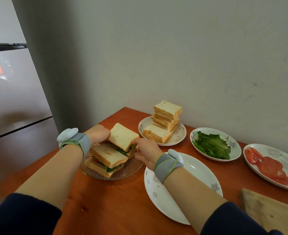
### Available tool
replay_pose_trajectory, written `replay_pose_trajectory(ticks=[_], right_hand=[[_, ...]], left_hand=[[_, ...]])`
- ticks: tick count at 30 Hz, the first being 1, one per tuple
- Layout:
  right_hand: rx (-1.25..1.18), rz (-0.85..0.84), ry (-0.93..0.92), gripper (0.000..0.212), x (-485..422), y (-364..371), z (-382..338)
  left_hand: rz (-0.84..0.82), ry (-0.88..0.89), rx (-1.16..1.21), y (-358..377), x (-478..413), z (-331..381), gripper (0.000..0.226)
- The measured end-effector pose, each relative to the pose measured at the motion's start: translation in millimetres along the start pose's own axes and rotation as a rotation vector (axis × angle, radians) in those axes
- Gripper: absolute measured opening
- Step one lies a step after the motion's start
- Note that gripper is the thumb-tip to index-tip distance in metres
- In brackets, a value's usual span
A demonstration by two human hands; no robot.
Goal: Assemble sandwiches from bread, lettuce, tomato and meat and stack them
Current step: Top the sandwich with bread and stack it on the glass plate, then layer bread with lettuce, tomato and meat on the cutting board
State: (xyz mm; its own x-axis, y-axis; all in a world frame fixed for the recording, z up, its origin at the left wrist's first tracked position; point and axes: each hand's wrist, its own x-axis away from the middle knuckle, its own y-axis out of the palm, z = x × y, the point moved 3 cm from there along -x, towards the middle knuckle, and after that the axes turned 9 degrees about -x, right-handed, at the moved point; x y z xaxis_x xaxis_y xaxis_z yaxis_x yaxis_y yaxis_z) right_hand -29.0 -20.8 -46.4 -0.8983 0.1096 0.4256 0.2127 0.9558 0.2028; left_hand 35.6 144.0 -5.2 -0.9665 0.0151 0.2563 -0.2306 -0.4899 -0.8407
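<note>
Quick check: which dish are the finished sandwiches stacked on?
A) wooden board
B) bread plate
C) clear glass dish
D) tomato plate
C: the stacked sandwiches sit on the ribbed clear glass dish, where the left hand and right hand grip the top sandwich.

The orange-brown wooden tabletop (106,209) in front of me carries six things. A clear glass dish (133,168) sits at near left, with a white flowered plate (195,168) just right of it. A wooden board (272,212) lies at near right. Along the far side, left to right, stand the bread plate (178,138), lettuce plate (236,146) and tomato plate (275,155).
</note>
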Motion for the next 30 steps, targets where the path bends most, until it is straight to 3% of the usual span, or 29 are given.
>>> replay_pose_trajectory(ticks=[3, 8, 11, 14, 17, 19, 23, 25, 27, 30], right_hand=[[-0.008, -0.003, -0.002, 0.035, 2, 0, -3], [0.029, -0.021, -0.019, 0.016, 5, -6, -11], [0.076, -0.007, -0.05, 0.04, 13, -19, -26], [0.028, 0.03, -0.115, 0.048, 10, -41, -48], [-0.027, 0.145, -0.14, 0.023, 4, -68, -68], [0.033, 0.249, -0.189, 0.021, 1, -87, -74], [0.101, 0.237, -0.151, 0.029, -14, -105, -63], [0.178, 0.251, -0.128, 0.022, -26, -110, -57], [0.343, 0.275, -0.157, 0.029, -28, -114, -56], [0.484, 0.199, -0.178, 0.041, -30, -117, -51]], left_hand=[[0.026, 0.003, -0.018, -2, -2, 0, 0.008], [0.042, 0.025, -0.056, -2, -4, 2, 0.016], [0.069, 0.01, -0.072, -8, -5, -1, 0.02], [0.175, 0.084, -0.048, -17, -4, 10, 0.025], [0.258, 0.245, -0.034, -15, 3, 45, 0.032], [0.27, 0.354, -0.022, -4, 7, 80, 0.034], [0.201, 0.433, -0.119, 32, -4, 128, 0.03], [0.108, 0.412, -0.199, 51, -15, 146, 0.027], [0.039, 0.376, -0.262, 65, -25, 155, 0.023], [0.056, 0.305, -0.315, 77, -38, 160, 0.029]])
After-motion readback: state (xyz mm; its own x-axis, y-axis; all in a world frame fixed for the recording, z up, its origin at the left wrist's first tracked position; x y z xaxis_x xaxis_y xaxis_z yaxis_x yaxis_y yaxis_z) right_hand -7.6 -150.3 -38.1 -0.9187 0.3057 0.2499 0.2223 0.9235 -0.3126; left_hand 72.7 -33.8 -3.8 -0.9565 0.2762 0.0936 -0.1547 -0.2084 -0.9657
